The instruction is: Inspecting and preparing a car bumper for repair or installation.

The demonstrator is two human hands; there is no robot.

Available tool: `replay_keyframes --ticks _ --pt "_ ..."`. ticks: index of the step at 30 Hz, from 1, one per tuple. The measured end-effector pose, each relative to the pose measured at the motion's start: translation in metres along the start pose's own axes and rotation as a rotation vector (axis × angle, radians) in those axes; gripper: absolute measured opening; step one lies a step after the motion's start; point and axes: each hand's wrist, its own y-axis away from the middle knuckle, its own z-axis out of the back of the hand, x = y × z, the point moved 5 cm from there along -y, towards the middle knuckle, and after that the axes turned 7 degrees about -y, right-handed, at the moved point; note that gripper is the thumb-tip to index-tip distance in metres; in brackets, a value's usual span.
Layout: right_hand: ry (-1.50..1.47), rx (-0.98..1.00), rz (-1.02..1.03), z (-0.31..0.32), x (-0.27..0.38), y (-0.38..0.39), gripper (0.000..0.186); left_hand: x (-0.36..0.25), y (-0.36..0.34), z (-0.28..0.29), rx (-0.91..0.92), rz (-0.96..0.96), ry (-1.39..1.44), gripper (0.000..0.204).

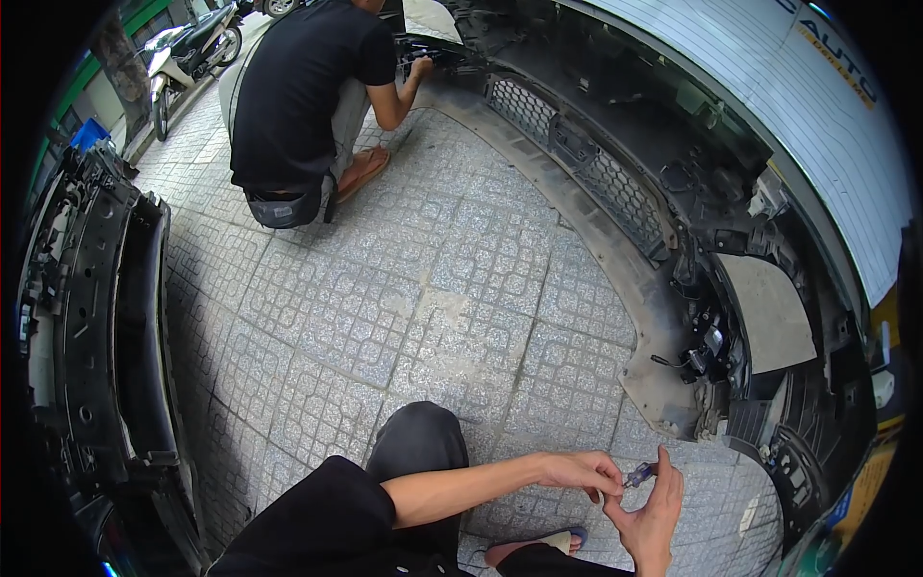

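In front of my knees, my left hand is closed in a pinch at one end of a small tool with a purplish handle, which looks like a short screwdriver. My right hand holds it from the other side, its thumb close to the left fingertips and its index finger against the handle end. Whatever else the left fingertips pinch is too small to make out. Right of my hands lies a large dark car bumper, dusty along its edge, with honeycomb grilles and loose wiring.
A person in a black shirt squats at the bumper's far end, one hand on it. Another dark car part stands along my left. Grey patterned paving lies between them. A parked motorbike is at the far left.
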Motion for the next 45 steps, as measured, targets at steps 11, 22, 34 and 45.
replay_keyframes --ticks 11,22,34,45 --pt "-0.006 0.023 -0.028 -0.001 0.000 0.000 0.094 -0.005 0.003 0.000 0.019 0.000 -0.015 0.023" --pt "-0.013 0.066 -0.007 -0.004 0.001 0.000 0.092 0.004 0.000 0.006 -0.035 -0.022 -0.068 0.022" --pt "-0.013 0.035 -0.007 -0.003 0.000 -0.001 0.093 0.001 0.001 0.005 0.005 0.002 -0.048 0.023" --pt "-0.014 0.035 -0.042 -0.001 0.002 0.001 0.089 0.000 0.002 0.004 -0.011 -0.006 0.008 0.023"
